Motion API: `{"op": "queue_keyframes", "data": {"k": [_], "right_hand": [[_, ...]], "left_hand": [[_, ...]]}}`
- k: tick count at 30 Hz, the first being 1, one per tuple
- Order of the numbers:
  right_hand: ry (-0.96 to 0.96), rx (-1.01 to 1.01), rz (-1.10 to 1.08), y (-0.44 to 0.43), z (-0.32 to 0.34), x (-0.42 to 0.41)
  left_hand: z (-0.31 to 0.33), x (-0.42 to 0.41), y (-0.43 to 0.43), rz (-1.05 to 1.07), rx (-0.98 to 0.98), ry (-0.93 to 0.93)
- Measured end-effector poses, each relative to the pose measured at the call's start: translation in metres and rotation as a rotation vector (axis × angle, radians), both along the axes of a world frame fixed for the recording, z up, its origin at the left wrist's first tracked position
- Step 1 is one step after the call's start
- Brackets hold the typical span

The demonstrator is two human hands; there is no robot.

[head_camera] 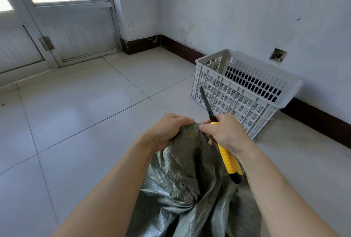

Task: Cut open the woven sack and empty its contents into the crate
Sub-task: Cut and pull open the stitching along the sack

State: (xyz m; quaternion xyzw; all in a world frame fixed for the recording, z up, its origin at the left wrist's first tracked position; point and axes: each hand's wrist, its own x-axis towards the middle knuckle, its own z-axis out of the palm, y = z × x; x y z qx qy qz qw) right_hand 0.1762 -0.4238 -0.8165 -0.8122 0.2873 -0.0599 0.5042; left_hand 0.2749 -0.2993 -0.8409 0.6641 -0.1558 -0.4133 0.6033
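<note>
- Two bare hands meet at the bunched top of the woven sack [180, 189], which slumps in grey-green folds on the tiled floor [85, 113] between the person's forearms
- The left hand [169, 130] grips the sack's gathered neck, its fingers curled tight over the weave from the left side
- The right hand [226, 132] holds a utility knife [229, 160], its fingers wrapped round the handle; its thumb tip rests against the sack's top, just beside the left fingertips
- The knife's yellow handle runs back and down from the right fingers, under the wrist, to a black end cap above the sack's folds
- The dark blade [206, 102] juts up and away beyond the right fingers, tilted to the left, its tip showing against the crate's near wall
- Whether the weave is cut where the fingers pinch it, I cannot tell
- The white slatted crate [233, 103] stands upright on the floor beyond the right fingers and off to the right, apart from the sack, its far side close to the wall [247, 9]
- A dark skirting board [313, 119] runs along the foot of that wall, and a square hole [278, 55] sits in the plaster above the crate
- Well beyond the left fingers, across the tiles, stands a pale door [76, 28] with a glass pane in its upper part
</note>
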Motion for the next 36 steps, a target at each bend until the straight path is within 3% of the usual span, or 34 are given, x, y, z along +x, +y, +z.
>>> {"op": "queue_keyframes", "data": {"k": [8, 13, 22, 36], "right_hand": [[0.019, -0.019, -0.059, -0.004, -0.002, 0.000], [-0.014, 0.030, -0.067, -0.010, 0.001, -0.006], [0.310, -0.228, 0.196, -0.013, 0.004, -0.020], [0.394, -0.283, 0.247, -0.018, 0.002, -0.023]], "left_hand": [[0.000, -0.002, -0.003, -0.089, 0.027, 0.012], [-0.002, 0.005, 0.001, 0.038, 0.034, 0.051], [-0.005, 0.015, 0.004, 0.146, -0.025, 0.232], [-0.008, 0.017, 0.001, 0.212, -0.019, 0.244]]}}
